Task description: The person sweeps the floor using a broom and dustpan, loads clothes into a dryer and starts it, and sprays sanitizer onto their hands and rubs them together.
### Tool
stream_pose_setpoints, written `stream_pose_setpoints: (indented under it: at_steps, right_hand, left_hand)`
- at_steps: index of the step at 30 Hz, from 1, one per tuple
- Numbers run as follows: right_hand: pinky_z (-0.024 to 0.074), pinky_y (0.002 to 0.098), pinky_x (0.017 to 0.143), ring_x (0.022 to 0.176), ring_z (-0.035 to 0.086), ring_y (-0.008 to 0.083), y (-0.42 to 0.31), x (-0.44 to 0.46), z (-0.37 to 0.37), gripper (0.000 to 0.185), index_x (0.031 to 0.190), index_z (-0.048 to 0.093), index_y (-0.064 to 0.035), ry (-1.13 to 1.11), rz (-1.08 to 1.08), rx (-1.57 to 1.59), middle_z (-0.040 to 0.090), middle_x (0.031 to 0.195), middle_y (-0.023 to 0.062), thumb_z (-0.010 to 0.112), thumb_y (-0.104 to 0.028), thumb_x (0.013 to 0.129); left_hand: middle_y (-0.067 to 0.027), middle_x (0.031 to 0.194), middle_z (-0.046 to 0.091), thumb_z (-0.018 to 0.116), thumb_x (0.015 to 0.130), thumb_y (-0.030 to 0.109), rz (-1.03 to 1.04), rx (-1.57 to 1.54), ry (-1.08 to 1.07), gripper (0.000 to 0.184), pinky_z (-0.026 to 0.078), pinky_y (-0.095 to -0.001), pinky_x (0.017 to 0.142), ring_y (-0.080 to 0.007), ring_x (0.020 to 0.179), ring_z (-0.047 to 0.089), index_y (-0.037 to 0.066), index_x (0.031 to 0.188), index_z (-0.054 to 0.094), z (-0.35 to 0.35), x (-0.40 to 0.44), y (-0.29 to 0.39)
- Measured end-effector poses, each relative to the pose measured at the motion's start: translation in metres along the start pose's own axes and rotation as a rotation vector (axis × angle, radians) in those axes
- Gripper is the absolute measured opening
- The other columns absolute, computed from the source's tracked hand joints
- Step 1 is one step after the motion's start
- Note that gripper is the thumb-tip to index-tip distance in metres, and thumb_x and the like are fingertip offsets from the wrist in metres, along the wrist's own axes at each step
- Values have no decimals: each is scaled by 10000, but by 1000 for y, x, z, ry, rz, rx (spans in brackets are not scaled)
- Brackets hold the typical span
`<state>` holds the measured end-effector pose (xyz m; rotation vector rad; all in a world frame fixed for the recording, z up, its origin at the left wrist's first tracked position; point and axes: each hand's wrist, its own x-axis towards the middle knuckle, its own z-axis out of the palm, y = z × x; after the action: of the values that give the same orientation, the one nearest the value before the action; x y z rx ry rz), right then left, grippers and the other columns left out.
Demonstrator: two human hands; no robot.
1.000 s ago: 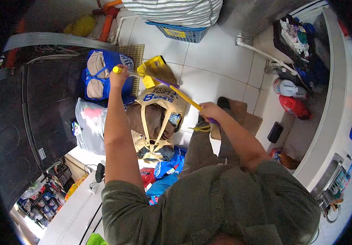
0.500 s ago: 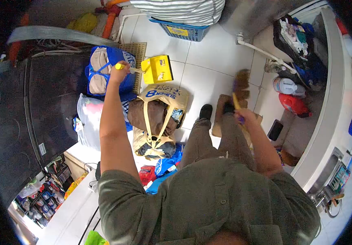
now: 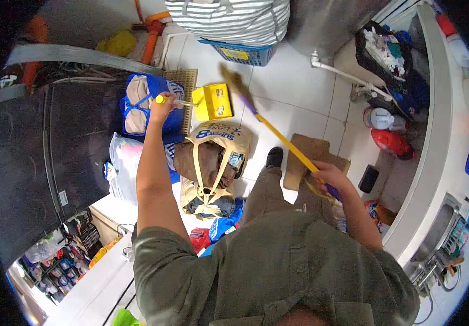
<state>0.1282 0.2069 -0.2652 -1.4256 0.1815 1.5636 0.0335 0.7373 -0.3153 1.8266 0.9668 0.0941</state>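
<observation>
Broom swung leftward, yellow-handled, brown bristles blurred

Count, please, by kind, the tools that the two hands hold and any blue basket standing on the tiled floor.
Broom, in the right hand: 1
Dustpan, in the left hand: 1
Blue basket: 1
Total: 3

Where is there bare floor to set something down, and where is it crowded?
Widest bare patch: white tile bordered by the broom, the blue basket, the white pipe and the flat brown piece. A narrower strip lies between basket and yellow dustpan. Crowded: left of the black shoe, where the tan bag, grey bag and blue bag sit together.
</observation>
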Motion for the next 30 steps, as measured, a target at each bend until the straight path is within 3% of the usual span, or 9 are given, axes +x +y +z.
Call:
stream_pose_setpoints:
  at_steps: [6, 8, 11, 14, 20, 26, 27, 29, 30]
  right_hand:
    - [285, 197, 343, 391, 363, 84, 47, -102, -54, 525, 1261, 312, -106, 281, 92, 301, 410, 564, 17, 474, -50, 764]
    - [290, 209, 345, 389, 363, 88, 81, -100, -81, 507, 1242, 331, -119, 232, 48, 358, 395, 554, 13, 470, -44, 760]
    - [311, 241, 365, 415, 378, 116, 110, -110, -99, 149, 893, 434, -45, 375, 59, 459, 412, 566, 29, 456, -6, 751]
    - [328, 244, 378, 422, 393, 121, 148, -111, -135, 135, 889, 439, -24, 391, 5, 477, 422, 571, 36, 454, -13, 755]
    - [343, 248, 387, 421, 394, 126, 208, -125, -167, 86, 850, 442, -7, 409, -62, 550, 420, 553, 40, 462, -31, 771]
    - [332, 252, 364, 406, 386, 126, 201, -167, -146, 127, 888, 422, -2, 404, -34, 809, 415, 557, 38, 457, -25, 768]
    - [334, 254, 366, 409, 387, 128, 200, -172, -143, 149, 908, 416, 1, 419, -70, 756, 420, 565, 41, 458, -17, 766]
    - [336, 256, 367, 413, 388, 129, 208, -173, -144, 171, 928, 410, 5, 437, -113, 711, 425, 572, 45, 458, -10, 765]
    - [338, 256, 369, 417, 392, 131, 215, -168, -148, 194, 948, 409, 10, 417, -121, 686, 431, 577, 50, 464, -13, 763]
  left_hand:
    - [-3, 609, 531, 542, 781, 262, 132, -139, 64, 206, 346, -190, 421, -75, 467, 473, 62, 731, 549, -24, -92, 99]
    - [7, 606, 509, 526, 787, 284, 269, -174, 29, 228, 304, -191, 407, -64, 442, 408, 66, 722, 546, -27, -119, 140]
    - [6, 625, 500, 562, 776, 267, 264, -252, 0, 201, 276, -192, 394, -51, 433, 370, 76, 724, 528, -20, -146, 193]
    - [-14, 653, 507, 556, 789, 276, 401, -290, 10, 217, 262, -189, 370, -46, 428, 366, 69, 745, 515, 3, -168, 248]
    - [-12, 660, 477, 526, 813, 352, 327, -620, 105, 259, 272, -185, 373, -58, 414, 319, 126, 723, 436, 31, -195, 324]
    - [-25, 624, 500, 540, 768, 451, 151, -1083, 96, 355, 373, -191, 369, -102, 452, 437, 119, 711, 431, 72, -146, 294]
    - [-23, 613, 483, 504, 809, 412, 121, -1157, 135, 325, 361, -199, 361, -107, 482, 452, 106, 729, 428, 89, -137, 283]
    - [-7, 589, 435, 506, 754, 527, 55, -1223, 171, 430, 377, -192, 371, -106, 444, 415, 102, 750, 437, 133, -110, 240]
    - [-11, 572, 417, 483, 709, 615, -106, -1260, 140, 523, 387, -201, 383, -118, 429, 400, 97, 772, 440, 159, -90, 211]
